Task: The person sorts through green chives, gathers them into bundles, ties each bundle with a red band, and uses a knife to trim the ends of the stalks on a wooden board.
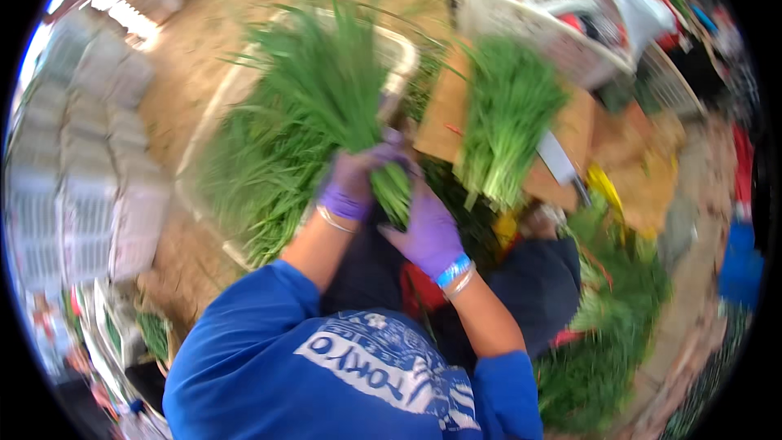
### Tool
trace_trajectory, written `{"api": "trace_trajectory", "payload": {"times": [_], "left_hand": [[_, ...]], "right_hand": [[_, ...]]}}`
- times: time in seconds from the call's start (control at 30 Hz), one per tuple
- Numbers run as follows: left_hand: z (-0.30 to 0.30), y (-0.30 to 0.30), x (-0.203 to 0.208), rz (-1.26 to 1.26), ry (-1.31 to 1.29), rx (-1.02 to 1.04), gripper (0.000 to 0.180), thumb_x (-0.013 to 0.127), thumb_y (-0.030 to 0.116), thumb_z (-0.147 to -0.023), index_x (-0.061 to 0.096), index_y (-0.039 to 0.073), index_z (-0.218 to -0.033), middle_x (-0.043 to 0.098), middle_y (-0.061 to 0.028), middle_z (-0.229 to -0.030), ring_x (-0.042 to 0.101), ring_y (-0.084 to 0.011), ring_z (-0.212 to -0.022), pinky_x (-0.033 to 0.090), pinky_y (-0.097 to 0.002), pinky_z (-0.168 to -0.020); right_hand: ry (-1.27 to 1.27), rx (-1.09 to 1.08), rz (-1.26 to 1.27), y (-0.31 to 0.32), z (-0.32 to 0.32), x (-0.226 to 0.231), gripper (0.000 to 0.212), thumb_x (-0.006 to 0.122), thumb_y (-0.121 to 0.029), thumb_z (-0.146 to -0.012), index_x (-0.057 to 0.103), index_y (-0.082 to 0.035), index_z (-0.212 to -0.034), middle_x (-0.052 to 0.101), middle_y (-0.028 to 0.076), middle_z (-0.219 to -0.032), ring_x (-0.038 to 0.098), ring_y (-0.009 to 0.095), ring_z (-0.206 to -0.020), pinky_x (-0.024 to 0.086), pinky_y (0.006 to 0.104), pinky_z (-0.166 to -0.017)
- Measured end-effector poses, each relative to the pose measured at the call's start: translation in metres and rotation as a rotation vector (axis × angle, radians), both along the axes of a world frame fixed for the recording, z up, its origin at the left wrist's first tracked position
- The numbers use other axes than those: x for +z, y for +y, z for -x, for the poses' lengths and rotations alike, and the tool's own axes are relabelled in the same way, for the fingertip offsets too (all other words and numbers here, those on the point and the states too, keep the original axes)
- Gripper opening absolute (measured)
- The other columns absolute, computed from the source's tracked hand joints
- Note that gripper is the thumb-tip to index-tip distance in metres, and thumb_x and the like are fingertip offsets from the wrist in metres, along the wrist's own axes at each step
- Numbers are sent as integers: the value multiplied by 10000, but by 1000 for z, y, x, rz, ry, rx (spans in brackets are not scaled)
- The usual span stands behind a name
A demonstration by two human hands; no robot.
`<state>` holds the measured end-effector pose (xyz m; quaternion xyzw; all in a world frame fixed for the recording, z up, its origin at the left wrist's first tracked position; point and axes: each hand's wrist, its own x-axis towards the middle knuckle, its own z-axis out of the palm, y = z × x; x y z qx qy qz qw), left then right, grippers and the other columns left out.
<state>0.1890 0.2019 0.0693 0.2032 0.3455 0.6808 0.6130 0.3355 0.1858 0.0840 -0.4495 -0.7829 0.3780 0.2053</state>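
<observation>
Over the person's lap, between a white plastic crate (195, 151) and a tan board (441, 106), both purple-gloved hands are on a bunch of long-bladed greens (342, 98). The left hand (352, 178) is curled round the stalks partway up; the right hand (428, 228) lies along their lower right side, its thumb held apart, and whether its fingers pinch the stalks cannot be told. The blades fan up and leftward over the crate, blurred, and hide part of its far rim. More greens (265, 163) fill the crate right up to its near edge, leaving little room below the bunch. Left of the crate, a strip of sandy floor (175, 261) separates it from stacked white crates (90, 187). On the board, a second bunch (513, 106) covers the middle, its pale ends over the near edge. Beside it lies a knife (556, 160), its dark handle pointing down and rightward.
</observation>
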Motion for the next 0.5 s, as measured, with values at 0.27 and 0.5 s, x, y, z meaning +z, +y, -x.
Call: {"api": "trace_trajectory", "payload": {"times": [0.27,0.5], "left_hand": [[-12,82,18,-185,464,-157,411,678,-5,-660,522,10,-1039,595,-70,-894,581,-166,-824,477,-284,-745],[-24,127,-5,-406,523,-471,544,654,-54,-688,413,25,-1169,568,-94,-1044,581,-155,-881,492,-284,-765]], "right_hand": [[863,-135,228,88,-7,16,1063,766,-284,-627,50,36,-1344,318,210,-1304,325,264,-1216,251,370,-1001],[934,-27,243,165,-18,-2,1152,827,-178,-518,55,-4,-1356,410,139,-1244,389,208,-1150,304,306,-970]]}}
